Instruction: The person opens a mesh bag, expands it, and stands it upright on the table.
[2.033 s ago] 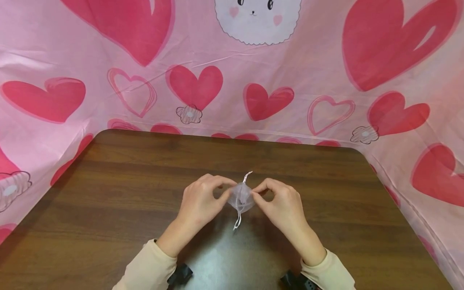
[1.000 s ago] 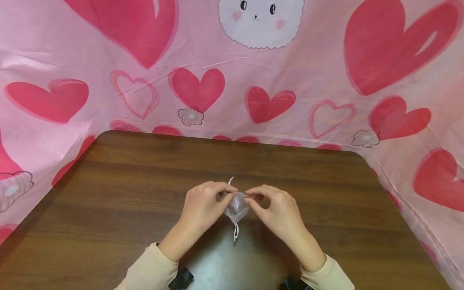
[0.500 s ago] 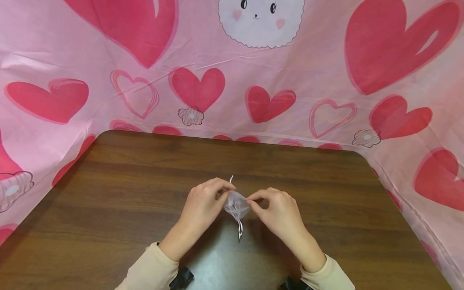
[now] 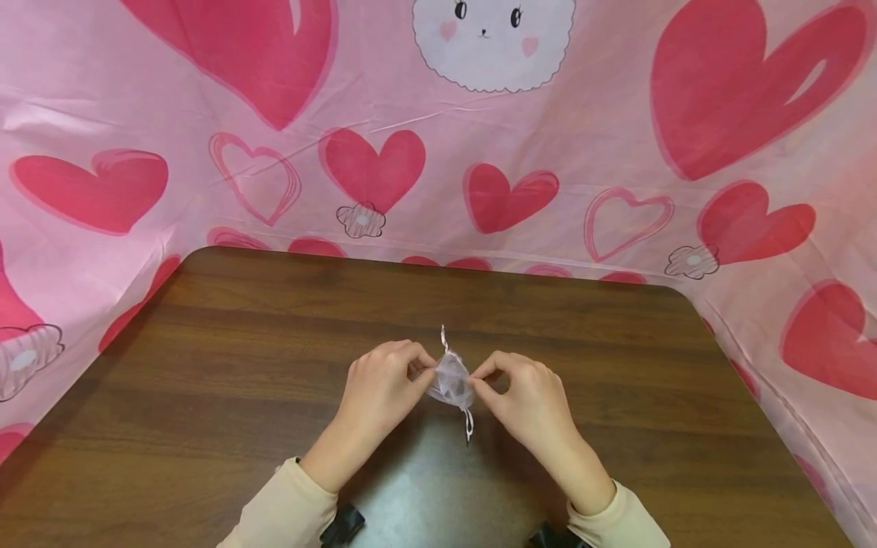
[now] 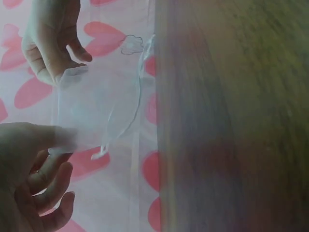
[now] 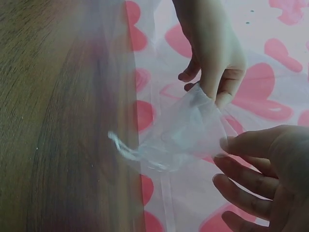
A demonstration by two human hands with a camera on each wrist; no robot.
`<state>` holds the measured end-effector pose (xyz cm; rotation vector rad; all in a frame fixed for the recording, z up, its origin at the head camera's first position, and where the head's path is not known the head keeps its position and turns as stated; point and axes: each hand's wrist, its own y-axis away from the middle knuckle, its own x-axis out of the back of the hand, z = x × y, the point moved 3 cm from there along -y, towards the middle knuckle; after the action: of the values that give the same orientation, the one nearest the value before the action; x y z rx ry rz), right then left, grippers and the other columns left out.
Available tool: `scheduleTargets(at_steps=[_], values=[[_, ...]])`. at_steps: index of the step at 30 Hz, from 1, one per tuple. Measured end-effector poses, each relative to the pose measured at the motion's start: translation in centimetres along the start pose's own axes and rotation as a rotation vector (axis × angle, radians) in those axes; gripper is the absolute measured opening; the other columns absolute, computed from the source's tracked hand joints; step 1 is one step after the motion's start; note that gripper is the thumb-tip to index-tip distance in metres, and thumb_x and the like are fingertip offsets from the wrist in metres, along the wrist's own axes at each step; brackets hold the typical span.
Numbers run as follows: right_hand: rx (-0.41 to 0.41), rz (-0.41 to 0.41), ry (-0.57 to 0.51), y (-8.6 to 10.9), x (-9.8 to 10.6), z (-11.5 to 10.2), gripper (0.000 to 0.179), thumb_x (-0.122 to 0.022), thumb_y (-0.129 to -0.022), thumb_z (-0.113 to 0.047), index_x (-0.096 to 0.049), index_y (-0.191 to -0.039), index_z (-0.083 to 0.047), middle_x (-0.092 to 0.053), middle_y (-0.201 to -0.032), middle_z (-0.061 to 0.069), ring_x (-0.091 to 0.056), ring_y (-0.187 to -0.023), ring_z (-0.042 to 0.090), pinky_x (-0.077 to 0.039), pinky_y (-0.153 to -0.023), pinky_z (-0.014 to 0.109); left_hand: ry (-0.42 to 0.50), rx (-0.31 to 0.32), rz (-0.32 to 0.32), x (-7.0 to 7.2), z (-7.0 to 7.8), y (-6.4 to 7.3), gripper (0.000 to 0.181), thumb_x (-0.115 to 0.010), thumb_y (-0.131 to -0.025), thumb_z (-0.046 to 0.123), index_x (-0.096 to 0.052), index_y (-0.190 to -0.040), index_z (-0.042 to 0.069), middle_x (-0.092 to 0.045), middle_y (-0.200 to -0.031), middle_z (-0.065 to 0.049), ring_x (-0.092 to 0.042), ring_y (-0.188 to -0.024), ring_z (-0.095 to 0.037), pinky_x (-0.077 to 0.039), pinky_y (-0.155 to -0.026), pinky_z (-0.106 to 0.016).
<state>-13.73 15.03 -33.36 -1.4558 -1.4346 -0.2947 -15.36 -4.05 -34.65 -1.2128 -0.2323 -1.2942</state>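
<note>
A small sheer white drawstring pouch (image 4: 452, 380) hangs between my two hands above the table. My left hand (image 4: 384, 388) pinches its left side between thumb and index finger. The right hand (image 4: 530, 396) pinches the opposite side the same way. White cords stick out of the pouch, one end toward the back and a loop (image 4: 469, 425) toward me. In the left wrist view the pouch (image 5: 91, 106) is stretched flat, its cord trailing toward the table. The right wrist view shows the pouch (image 6: 178, 130) see-through and wrinkled, with the right hand's other fingers (image 6: 246, 179) loosely bent.
The brown wooden table (image 4: 240, 327) spreads around and below the hands. A pink cloth (image 4: 425, 99) with red hearts hangs behind it and along both sides. Black devices (image 4: 342, 525) sit at the wrists, beside the cream sleeves (image 4: 284, 506).
The hands drew nearer each other, then parted slightly. Over the last half second the pouch turned and its cords swung to the right, while both hands kept pinching it.
</note>
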Motion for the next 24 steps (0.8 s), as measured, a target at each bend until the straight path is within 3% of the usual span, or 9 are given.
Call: scheduleTargets(at_steps=[6,14,19,24], values=[[-0.025,0.012,-0.023,0.00,-0.12,-0.10,0.014,-0.084,-0.078,-0.015,-0.075,-0.089,-0.019,-0.065,-0.075,-0.013,-0.060,-0.067,0.006,-0.046,-0.059,0.029,-0.011,0.006,0.039,0.05,0.02,0.10,0.019,-0.080,-0.073,0.012,-0.065,-0.074,0.024,-0.060,-0.063,0.011,-0.055,-0.055,-0.007,-0.042,-0.048,-0.029],[-0.064,-0.051,-0.007,0.16,-0.49,-0.45,0.016,-0.084,-0.078,-0.019,-0.077,-0.092,-0.019,-0.067,-0.075,-0.013,-0.062,-0.068,0.009,-0.045,-0.058,0.031,0.009,0.014,0.069,0.11,0.08,0.04,0.023,-0.073,-0.077,0.007,-0.066,-0.094,0.020,-0.060,-0.064,0.016,-0.049,-0.050,-0.005,-0.038,-0.047,-0.027],[-0.055,-0.001,0.022,0.09,-0.40,-0.21,0.013,-0.082,-0.078,-0.009,-0.079,-0.088,-0.018,-0.071,-0.077,-0.006,-0.066,-0.067,0.016,-0.046,-0.056,0.035,0.020,0.031,0.044,0.20,0.19,0.04,0.021,-0.071,-0.080,0.008,-0.068,-0.096,0.022,-0.065,-0.068,0.016,-0.053,-0.053,-0.005,-0.039,-0.049,-0.027],[-0.029,0.059,0.036,-0.01,-0.19,0.06,0.014,-0.084,-0.077,-0.009,-0.079,-0.086,-0.019,-0.073,-0.079,-0.005,-0.069,-0.071,0.016,-0.049,-0.056,0.036,-0.020,0.015,0.029,0.25,0.18,0.05,0.015,-0.074,-0.080,0.013,-0.073,-0.090,0.025,-0.065,-0.067,0.015,-0.055,-0.057,-0.006,-0.039,-0.049,-0.027]])
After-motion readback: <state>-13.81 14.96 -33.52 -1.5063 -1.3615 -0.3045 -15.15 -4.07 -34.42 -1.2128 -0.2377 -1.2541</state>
